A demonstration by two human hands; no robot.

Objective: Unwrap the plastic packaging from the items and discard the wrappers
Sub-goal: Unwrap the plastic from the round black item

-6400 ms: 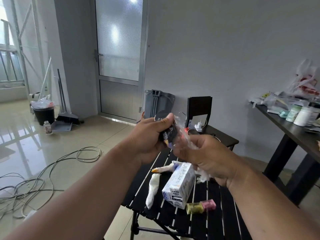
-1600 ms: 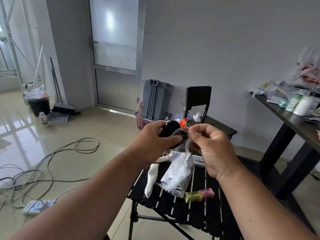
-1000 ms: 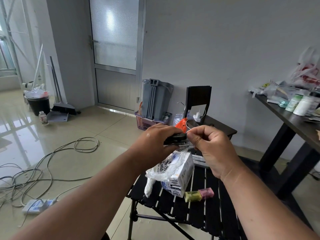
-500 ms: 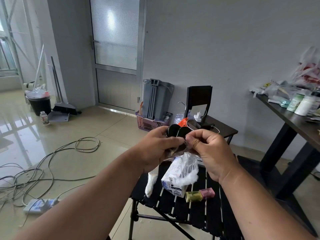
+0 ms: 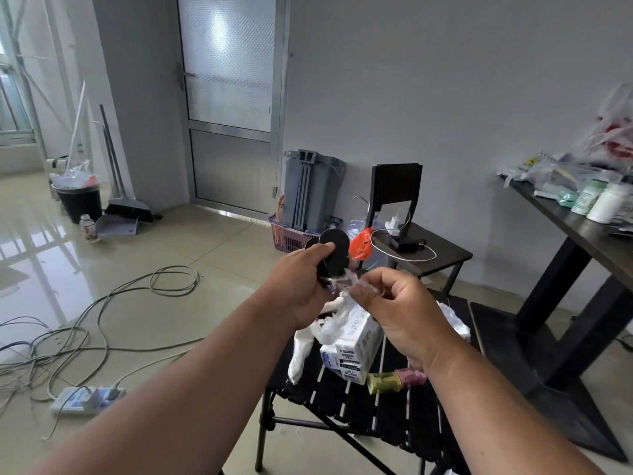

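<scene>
On the far left floor a black bin holds a clear bag with rubbish heaped at its top, and a purple basket sits by the far wall with a grey folded frame standing in it. Near the middle, a black slatted surface carries a white box draped with crumpled white plastic, a white wrapped roll at its left, and a green block touching a pink block at its right. Both hands are raised above this surface, forearms reaching in from the near edge. The left hand has its fingers curled round black discs, thumb across the front one, holding them upright. The right hand is just beside it, back of the hand toward the camera, thumb and forefinger pinching a clear wrapper that stretches between the two hands and still clings to the lower edge of the discs. A dark surface at far right carries bottles and loose bags. Cables loop over the floor at left.
</scene>
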